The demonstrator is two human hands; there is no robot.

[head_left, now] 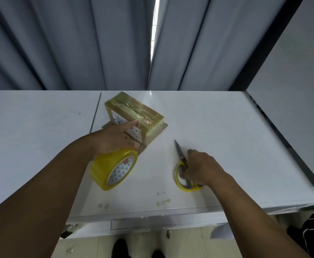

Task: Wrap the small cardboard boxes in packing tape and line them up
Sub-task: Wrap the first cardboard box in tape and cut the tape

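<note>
Mid-wrap, from my feed: L hand (115, 138) holds tape roll (113, 168), finger on taped box (134, 112), R hand (201, 168) grips scissors (179, 152); next, prob. cutting the tape.

White table (227, 127), glossy top, w/ thin seam (95, 112) running front-to-back on left part; metal trim (282, 142) along right edge. Near centre, flat cardboard piece (164, 126) lies on the top; taped box (134, 112) sits on it, turned at an angle to table edges, wrapped in yellowish clear tape, printed label on near side. Tape roll (113, 168), yellow, tilted, just in front of cardboard; can't tell if it touches the top. Scissors (183, 161) right of roll, well apart from box; blades closed, tip twd far side, yellow handles twd front. Tape-residue smudges (163, 202) nr front edge; smaller ones (103, 205) to the left.
</note>
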